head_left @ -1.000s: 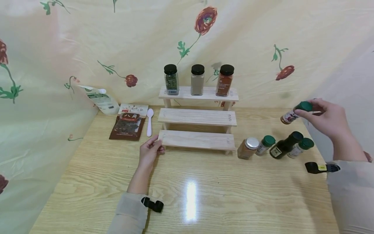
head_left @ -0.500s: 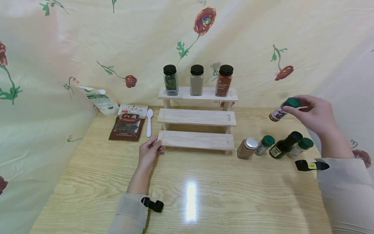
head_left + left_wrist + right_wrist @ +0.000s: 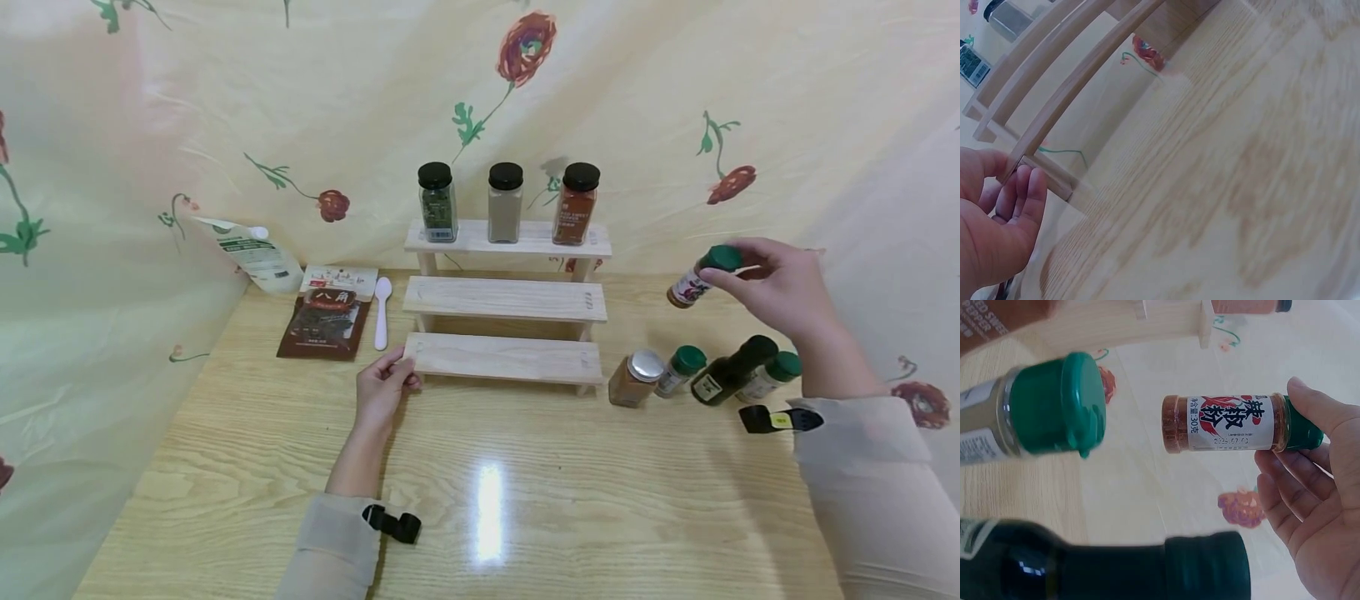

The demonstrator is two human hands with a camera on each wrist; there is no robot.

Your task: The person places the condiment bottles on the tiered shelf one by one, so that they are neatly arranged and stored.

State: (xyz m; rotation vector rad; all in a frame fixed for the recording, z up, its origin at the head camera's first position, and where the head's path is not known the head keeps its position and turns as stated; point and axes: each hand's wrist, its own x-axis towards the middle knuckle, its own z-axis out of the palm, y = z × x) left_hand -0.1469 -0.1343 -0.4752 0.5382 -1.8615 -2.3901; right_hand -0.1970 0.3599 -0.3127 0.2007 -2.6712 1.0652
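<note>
The right hand (image 3: 780, 287) holds a chili powder jar (image 3: 692, 280) in the air by its green cap, fingers pinched around the cap, the jar tilted with its bottom toward 8 o'clock. The jar is at about 3 o'clock of the wooden stepped rack (image 3: 506, 300), above the table (image 3: 525, 500) and well apart from it. The left hand (image 3: 384, 385) grips the left end of the lowest step, thumb on top and fingers curled under the edge.

I judge the step in hand is carrying the jar toward the rack, where only the top step has three black-capped jars (image 3: 506, 204). The next move calls for turning the jar upright and lowering it on a free step while the left hand steadies the rack.

Four more bottles (image 3: 701, 375) stand at 4 o'clock of the rack. Their labels are too small to read in the head view, and the right wrist view cuts them off.
</note>
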